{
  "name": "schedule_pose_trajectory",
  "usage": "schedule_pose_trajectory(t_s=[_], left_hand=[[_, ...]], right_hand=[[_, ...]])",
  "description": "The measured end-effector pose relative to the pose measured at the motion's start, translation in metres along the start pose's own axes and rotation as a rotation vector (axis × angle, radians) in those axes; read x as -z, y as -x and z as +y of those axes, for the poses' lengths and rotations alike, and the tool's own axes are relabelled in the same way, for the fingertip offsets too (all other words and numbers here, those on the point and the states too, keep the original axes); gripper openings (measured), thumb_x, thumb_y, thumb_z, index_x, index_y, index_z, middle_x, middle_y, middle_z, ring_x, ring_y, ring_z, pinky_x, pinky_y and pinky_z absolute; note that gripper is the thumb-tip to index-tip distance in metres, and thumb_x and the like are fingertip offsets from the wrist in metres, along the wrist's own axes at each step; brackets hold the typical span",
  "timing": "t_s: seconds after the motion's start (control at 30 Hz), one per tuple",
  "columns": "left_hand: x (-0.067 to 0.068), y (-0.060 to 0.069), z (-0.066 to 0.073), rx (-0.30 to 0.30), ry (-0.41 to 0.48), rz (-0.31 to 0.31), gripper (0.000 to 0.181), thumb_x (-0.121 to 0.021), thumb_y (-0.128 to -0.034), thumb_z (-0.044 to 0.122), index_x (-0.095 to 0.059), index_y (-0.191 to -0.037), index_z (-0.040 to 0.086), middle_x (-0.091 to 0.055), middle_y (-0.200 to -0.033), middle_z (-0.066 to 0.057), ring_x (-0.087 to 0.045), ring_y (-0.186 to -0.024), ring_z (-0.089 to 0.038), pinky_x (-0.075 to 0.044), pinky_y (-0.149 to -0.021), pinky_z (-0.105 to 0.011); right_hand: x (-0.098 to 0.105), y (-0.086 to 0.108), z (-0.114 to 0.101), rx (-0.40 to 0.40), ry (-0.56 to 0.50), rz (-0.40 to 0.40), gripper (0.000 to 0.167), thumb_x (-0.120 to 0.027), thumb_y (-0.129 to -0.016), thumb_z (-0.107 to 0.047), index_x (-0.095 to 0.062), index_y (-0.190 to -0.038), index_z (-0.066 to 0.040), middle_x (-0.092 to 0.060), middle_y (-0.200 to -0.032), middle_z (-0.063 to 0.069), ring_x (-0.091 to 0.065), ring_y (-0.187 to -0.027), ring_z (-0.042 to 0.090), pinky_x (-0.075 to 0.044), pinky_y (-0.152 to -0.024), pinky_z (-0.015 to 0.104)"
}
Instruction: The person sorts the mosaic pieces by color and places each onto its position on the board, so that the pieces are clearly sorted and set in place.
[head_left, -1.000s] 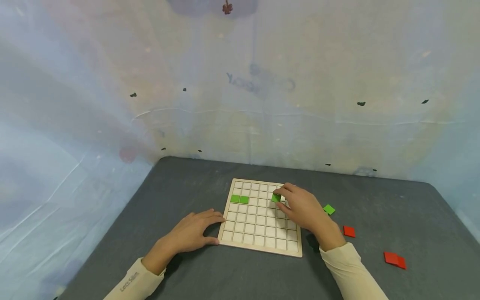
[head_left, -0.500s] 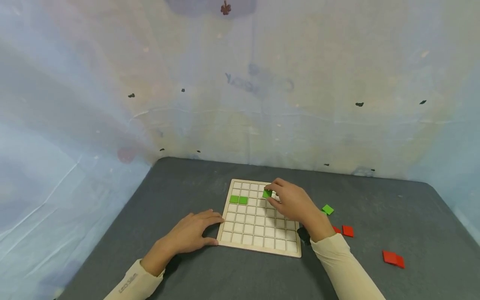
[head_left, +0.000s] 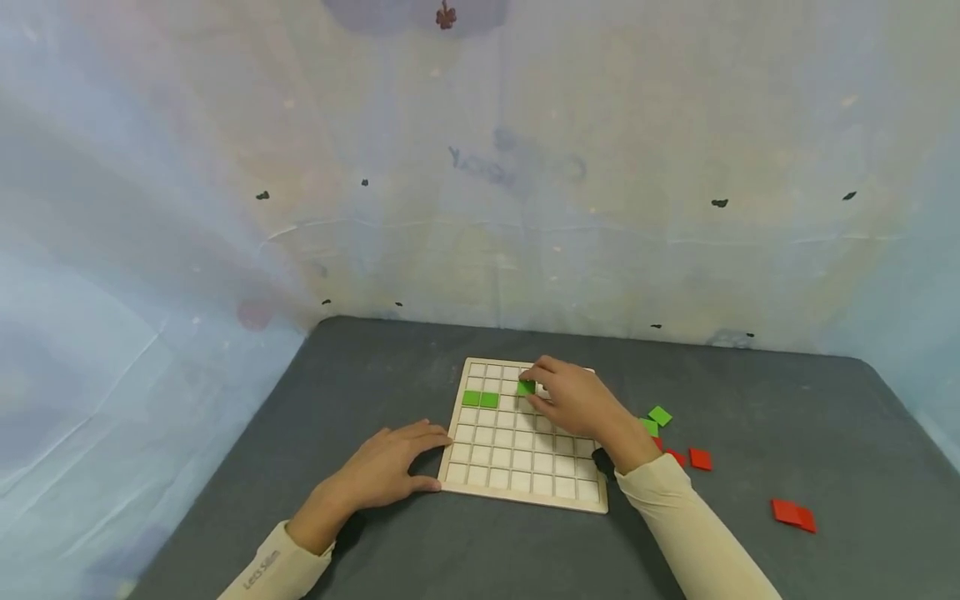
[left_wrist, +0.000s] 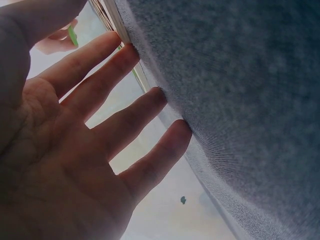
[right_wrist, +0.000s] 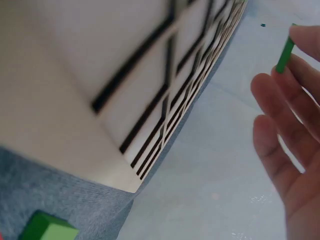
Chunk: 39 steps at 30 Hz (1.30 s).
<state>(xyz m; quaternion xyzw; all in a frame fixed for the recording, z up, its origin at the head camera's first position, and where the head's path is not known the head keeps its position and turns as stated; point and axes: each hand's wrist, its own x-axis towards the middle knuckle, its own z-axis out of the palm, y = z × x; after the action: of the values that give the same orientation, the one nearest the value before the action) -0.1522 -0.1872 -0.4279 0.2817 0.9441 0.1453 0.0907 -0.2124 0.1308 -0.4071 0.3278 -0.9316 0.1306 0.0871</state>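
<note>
A pale wooden board with a grid of square recesses lies on the dark table. Two green square tiles, one beside the other, sit in recesses near its left side. My right hand pinches another green tile between thumb and fingers, over the upper part of the board. The right wrist view shows this tile on edge, apart from the board. At the board's left edge my left hand rests with spread fingers; in the left wrist view its fingertips meet the edge and tabletop.
Right of the board lie loose green tiles and red tiles, some partly behind the right forearm. Two overlapping red tiles lie farther right. A pale fabric backdrop rises behind the grey table.
My right hand has moved left across the board with the pinched green tile, bringing it closer to the two placed tiles. The left hand stays at the board's edge.
</note>
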Motion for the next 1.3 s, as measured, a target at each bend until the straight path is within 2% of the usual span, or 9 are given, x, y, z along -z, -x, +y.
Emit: schedule_pose_trajectory(t_s=[0.2,0.4,0.7,1.3], left_hand=[[-0.001,0.0,0.001,0.005,0.004,0.012,0.063,-0.076,-0.0845,0.045,-0.057,-0.141,0.025,-0.053,-0.148,0.002,-0.043,-0.144,-0.03,-0.039,-0.105,-0.067],[-0.001,-0.001,0.0,-0.008,0.0,0.015,0.063,-0.076,-0.0843,0.045,-0.057,-0.141,0.025,-0.054,-0.147,0.001,-0.044,-0.144,-0.031,-0.04,-0.104,-0.066],[-0.004,0.001,-0.004,0.012,0.004,0.009,0.06,-0.077,-0.0831,0.046,-0.06,-0.138,0.027,-0.055,-0.146,0.001,-0.045,-0.142,-0.03,-0.042,-0.101,-0.066],[-0.002,-0.001,-0.001,0.002,0.012,0.019,0.059,-0.077,-0.083,0.046,-0.06,-0.137,0.028,-0.056,-0.145,0.002,-0.046,-0.142,-0.03,-0.043,-0.101,-0.064]], right_hand=[[-0.008,-0.001,0.005,0.057,0.005,0.019,0.029,-0.07,-0.094,-0.025,-0.07,-0.121,-0.015,-0.064,-0.109,0.0,-0.061,-0.079,0.008,-0.052,-0.068,0.026],[-0.015,-0.007,0.003,0.129,0.069,0.005,0.028,-0.073,-0.092,-0.026,-0.071,-0.118,-0.015,-0.065,-0.107,0.002,-0.065,-0.086,0.012,-0.056,-0.074,0.029],[-0.023,-0.017,-0.001,0.129,0.024,-0.069,0.031,-0.068,-0.096,-0.029,-0.069,-0.123,-0.014,-0.065,-0.114,0.002,-0.066,-0.093,0.013,-0.056,-0.08,0.03],[-0.026,-0.02,-0.003,0.116,0.08,-0.126,0.032,-0.066,-0.098,-0.031,-0.068,-0.126,-0.016,-0.064,-0.118,0.001,-0.066,-0.1,0.013,-0.056,-0.086,0.032]])
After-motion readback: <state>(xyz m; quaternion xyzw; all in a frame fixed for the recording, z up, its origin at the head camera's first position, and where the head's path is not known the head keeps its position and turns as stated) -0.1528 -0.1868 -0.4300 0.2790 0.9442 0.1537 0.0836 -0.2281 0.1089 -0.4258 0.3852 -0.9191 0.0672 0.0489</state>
